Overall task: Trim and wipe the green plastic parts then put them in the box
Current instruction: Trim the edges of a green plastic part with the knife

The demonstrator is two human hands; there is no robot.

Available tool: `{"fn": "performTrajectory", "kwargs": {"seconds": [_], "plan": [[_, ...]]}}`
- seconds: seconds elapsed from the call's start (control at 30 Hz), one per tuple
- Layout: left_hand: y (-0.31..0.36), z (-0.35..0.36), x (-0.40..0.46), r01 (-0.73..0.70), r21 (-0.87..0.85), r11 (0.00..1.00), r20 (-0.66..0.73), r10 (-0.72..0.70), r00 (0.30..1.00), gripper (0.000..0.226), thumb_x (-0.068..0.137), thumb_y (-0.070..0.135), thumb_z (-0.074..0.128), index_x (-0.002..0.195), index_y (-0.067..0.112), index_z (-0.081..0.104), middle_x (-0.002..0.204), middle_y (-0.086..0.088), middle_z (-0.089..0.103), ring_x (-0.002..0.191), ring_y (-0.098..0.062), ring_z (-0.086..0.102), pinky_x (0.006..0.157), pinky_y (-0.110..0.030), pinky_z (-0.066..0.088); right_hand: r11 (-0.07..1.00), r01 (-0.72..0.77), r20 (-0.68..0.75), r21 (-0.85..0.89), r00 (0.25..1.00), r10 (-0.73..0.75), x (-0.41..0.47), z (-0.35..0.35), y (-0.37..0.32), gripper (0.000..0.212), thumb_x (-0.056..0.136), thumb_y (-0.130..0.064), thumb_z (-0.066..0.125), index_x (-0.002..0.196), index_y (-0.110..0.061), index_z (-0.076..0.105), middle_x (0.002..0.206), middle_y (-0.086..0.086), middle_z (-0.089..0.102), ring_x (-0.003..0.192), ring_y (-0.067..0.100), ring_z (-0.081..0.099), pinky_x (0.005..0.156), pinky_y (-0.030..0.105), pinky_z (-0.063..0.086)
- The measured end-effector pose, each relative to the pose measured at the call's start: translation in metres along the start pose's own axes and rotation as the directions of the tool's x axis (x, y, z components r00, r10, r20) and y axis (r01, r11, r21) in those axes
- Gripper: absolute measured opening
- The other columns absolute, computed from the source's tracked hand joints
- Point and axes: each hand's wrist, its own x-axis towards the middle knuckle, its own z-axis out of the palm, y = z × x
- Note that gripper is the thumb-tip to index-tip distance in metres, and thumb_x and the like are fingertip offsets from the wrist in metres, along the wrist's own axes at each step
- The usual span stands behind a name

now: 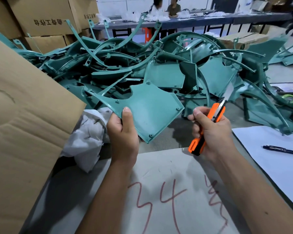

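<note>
Left of the green plastic part [149, 108] stands the box [24, 115], its cardboard flap raised, with a white rag [88, 137] between them. The left hand [123, 134] pinches the part's lower edge, thumb on top. Right of the part, the right hand [211, 129] grips an orange utility knife [208, 127] (blade extended, clear of the part).

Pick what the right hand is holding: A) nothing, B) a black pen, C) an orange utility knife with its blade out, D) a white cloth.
C: the right hand grips the orange utility knife, blade extended, beside the green plastic part in the left hand.
</note>
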Motion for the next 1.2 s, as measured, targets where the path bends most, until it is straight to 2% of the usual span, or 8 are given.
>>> {"fn": "performTrajectory", "kwargs": {"seconds": [0.13,0.27,0.47,0.6,0.77,0.97,1.1,1.2], "plan": [[0.000,-0.001,-0.002,-0.045,0.059,0.997,0.037,0.043,0.998,0.030,0.102,0.028,0.048,0.075,0.013,0.049,0.062,0.017,0.050,0.059,0.001,0.042,0.059,-0.017,0.041,0.998,-0.064,0.080,0.017,0.995,0.062,-0.003,0.003,0.003,0.029,0.088,-0.028,0.077,0.103,-0.007,0.065,0.084,0.011,0.074,0.042,0.012,0.045,0.036,0.019,0.034],[0.004,-0.002,-0.005,-0.129,0.113,0.985,0.115,0.116,0.987,0.030,0.106,0.021,0.046,0.076,0.021,0.048,0.063,0.019,0.055,0.059,0.004,0.046,0.059,-0.013,0.042,0.997,-0.025,0.057,-0.069,0.998,0.029,-0.005,0.006,0.006,0.011,0.090,-0.006,0.076,0.091,-0.004,0.065,0.070,0.008,0.070,0.042,0.010,0.048,0.036,0.019,0.036],[0.002,-0.009,-0.007,-0.304,0.314,0.899,0.228,0.239,0.944,0.031,0.106,0.031,0.044,0.098,0.006,0.062,0.087,-0.003,0.068,0.081,-0.021,0.064,0.072,-0.044,0.053,0.999,-0.046,-0.077,-0.005,0.996,0.045,0.004,-0.009,0.000,0.006,0.099,-0.014,0.069,0.102,-0.017,0.065,0.066,0.006,0.061,0.043,0.013,0.050,0.038,0.022,0.038],[0.001,-0.013,-0.003,-0.291,0.241,0.926,0.313,0.210,0.926,0.030,0.108,0.030,0.046,0.113,0.007,0.065,0.101,-0.004,0.072,0.095,-0.022,0.068,0.081,-0.047,0.056,0.967,0.150,0.042,-0.207,0.989,-0.145,0.004,-0.011,0.000,0.026,0.097,-0.010,0.072,0.117,-0.025,0.066,0.095,0.003,0.073,0.050,0.016,0.050,0.041,0.027,0.041],[0.009,-0.020,0.003,-0.383,0.253,0.888,0.396,0.266,0.879,0.030,0.108,0.035,0.046,0.084,0.018,0.055,0.067,-0.002,0.052,0.061,-0.023,0.047,0.052,-0.041,0.039,0.938,0.238,0.291,-0.252,0.943,-0.161,-0.003,-0.012,-0.012,0.018,0.089,-0.028,0.077,0.106,-0.022,0.074,0.062,-0.003,0.063,0.043,0.017,0.045,0.039,0.025,0.038],[0.016,-0.023,0.005,-0.506,0.315,0.803,0.354,0.395,0.848,0.035,0.108,0.031,0.047,0.076,0.025,0.035,0.063,0.006,0.033,0.059,-0.008,0.030,0.052,-0.026,0.025,0.911,0.255,0.465,-0.324,0.882,-0.082,-0.019,-0.005,-0.022,0.031,0.080,-0.023,0.088,0.108,-0.017,0.075,0.068,0.000,0.064,0.042,0.019,0.047,0.039,0.029,0.039],[0.010,-0.018,0.000,-0.414,0.277,0.867,0.312,0.326,0.892,0.029,0.107,0.035,0.050,0.086,0.016,0.054,0.065,0.000,0.051,0.057,-0.018,0.045,0.050,-0.034,0.035,0.931,0.231,0.315,-0.283,0.939,-0.137,-0.021,0.005,-0.015,0.015,0.092,-0.006,0.077,0.105,-0.010,0.070,0.056,0.006,0.059,0.040,0.019,0.050,0.039,0.026,0.041],[0.008,-0.007,-0.012,-0.063,0.063,0.996,0.204,0.049,0.978,0.025,0.098,0.036,0.062,0.103,0.012,0.060,0.085,-0.007,0.068,0.074,-0.017,0.063,0.066,-0.036,0.053,0.953,0.234,0.218,-0.192,0.957,-0.191,-0.020,0.005,-0.012,0.013,0.092,-0.006,0.074,0.098,-0.018,0.071,0.057,0.005,0.060,0.041,0.019,0.052,0.041,0.025,0.043]]}}
